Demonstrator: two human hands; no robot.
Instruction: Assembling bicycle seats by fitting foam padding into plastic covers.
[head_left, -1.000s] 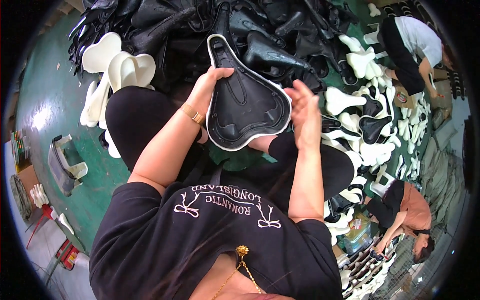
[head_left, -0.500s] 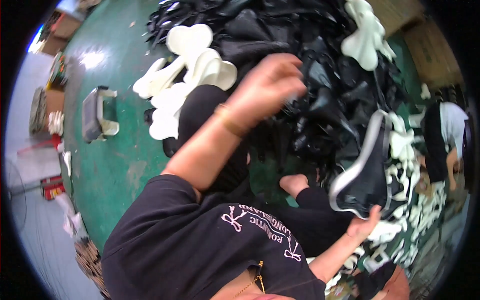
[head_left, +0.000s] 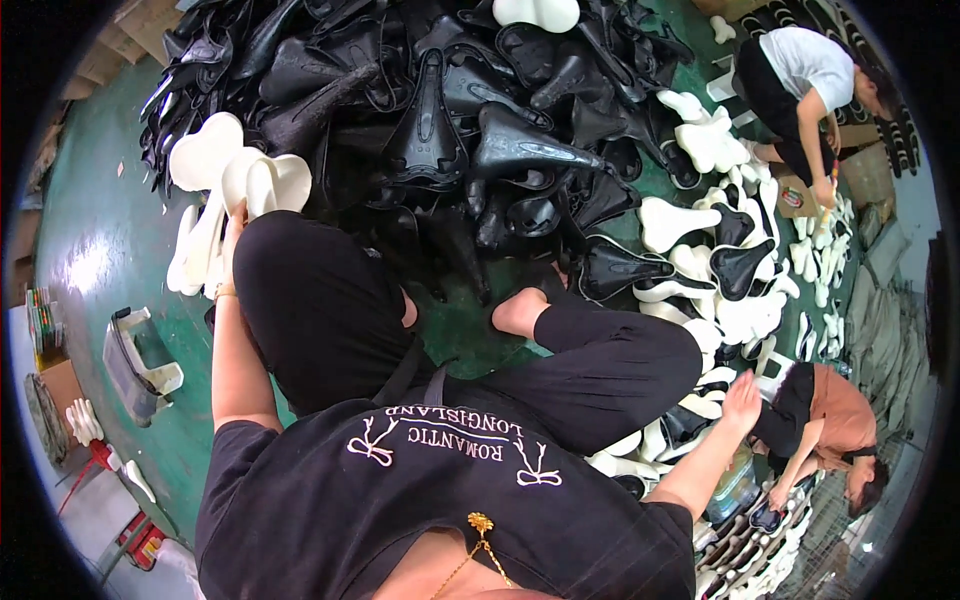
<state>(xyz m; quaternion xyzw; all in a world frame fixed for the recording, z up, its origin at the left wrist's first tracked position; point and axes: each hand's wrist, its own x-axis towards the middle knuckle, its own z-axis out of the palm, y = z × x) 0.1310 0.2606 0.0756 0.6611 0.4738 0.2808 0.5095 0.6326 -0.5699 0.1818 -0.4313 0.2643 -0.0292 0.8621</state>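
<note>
My left hand reaches past my raised knee and touches white bicycle saddle pads stacked on the floor beside it. Its fingers are partly hidden among the pads and behind the knee, so I cannot tell whether they grip one. Off to the right, my right hand is held up with the fingers stretched out and nothing in it. A black saddle shell with a pale rim lies in front of my right foot. Ahead of my legs is a big heap of black saddle shells.
White and black saddle parts lie piled to my right. Two people, one in a white top and one in a brown top, work there. A plastic stool stands on the green floor at left.
My left hand has moved left and down to the white pads. My right hand has let go of the pale-rimmed saddle shell. My view has swung to the right.
</note>
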